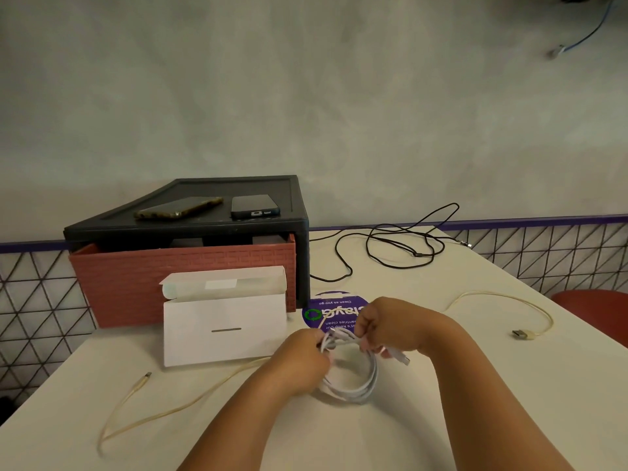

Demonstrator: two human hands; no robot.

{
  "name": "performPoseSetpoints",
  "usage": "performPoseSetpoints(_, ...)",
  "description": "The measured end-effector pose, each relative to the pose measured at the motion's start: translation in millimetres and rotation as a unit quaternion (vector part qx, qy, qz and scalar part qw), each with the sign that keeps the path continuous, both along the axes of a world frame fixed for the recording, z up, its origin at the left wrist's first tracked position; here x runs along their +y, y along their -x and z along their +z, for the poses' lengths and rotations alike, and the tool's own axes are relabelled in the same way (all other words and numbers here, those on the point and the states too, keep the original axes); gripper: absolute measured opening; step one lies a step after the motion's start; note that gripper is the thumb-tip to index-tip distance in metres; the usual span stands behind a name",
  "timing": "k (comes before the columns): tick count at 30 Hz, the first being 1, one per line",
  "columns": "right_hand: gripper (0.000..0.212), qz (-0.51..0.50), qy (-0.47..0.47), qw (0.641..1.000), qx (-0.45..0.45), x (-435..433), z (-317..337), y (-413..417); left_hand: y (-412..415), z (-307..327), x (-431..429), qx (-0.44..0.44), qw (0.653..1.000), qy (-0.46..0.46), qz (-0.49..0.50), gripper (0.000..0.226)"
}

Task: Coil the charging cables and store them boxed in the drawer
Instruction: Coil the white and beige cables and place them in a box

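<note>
In the curled fingers point(364, 338), white cable coil point(365, 385).

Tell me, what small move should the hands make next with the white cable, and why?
Probably wrap the loose plug end around the white cable coil to secure it. The left hand and right hand hold it wound in loops, only the plug sticks out, and the white box waits open beside them.

Head camera looks forward and down (close over the hands point(343, 345)) across the table point(441, 419).
</note>
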State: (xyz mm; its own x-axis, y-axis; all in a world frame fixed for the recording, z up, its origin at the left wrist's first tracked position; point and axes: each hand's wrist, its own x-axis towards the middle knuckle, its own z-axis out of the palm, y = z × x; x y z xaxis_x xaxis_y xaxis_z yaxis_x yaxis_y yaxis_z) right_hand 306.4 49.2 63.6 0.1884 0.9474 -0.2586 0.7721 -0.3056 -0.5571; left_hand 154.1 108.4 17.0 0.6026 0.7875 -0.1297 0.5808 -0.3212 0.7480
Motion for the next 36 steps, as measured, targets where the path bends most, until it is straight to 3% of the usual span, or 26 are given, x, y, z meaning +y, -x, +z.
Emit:
performPoseSetpoints(2, 0.021, -0.006, -0.043, 0.999, 0.008, 3, 3, 1, -2, 3, -1, -0.104, 0.989, 0.08, 0.064, 0.023)
performPoseSetpoints(6, 0.023, -0.012, -0.11, 0.993, -0.031, 4, 11, 8, -5, 11, -6, -0.286, 0.923, 0.212, 0.146, 0.026)
performPoseSetpoints(11, 0.005, 0.034, -0.149, 0.982, -0.107, 1, 23, 23, -4, 14, -3, -0.235, 0.951, 0.102, 0.17, 0.027)
performPoseSetpoints(17, 0.015, 0.041, -0.224, 0.963, -0.14, -4, 36, 30, 0, 26, -7, -0.215, 0.963, -0.009, 0.164, 0.023)
performPoseSetpoints(30, 0.007, 0.069, -0.299, 0.951, -0.049, -7, 48, 38, 3, 36, -9, -0.192, 0.964, 0.002, 0.184, 0.037)
performPoseSetpoints(36, 0.007, 0.064, -0.31, 0.949, 0.012, -10, 50, 35, 5, 45, -12, -0.19, 0.962, 0.013, 0.197, 0.034)
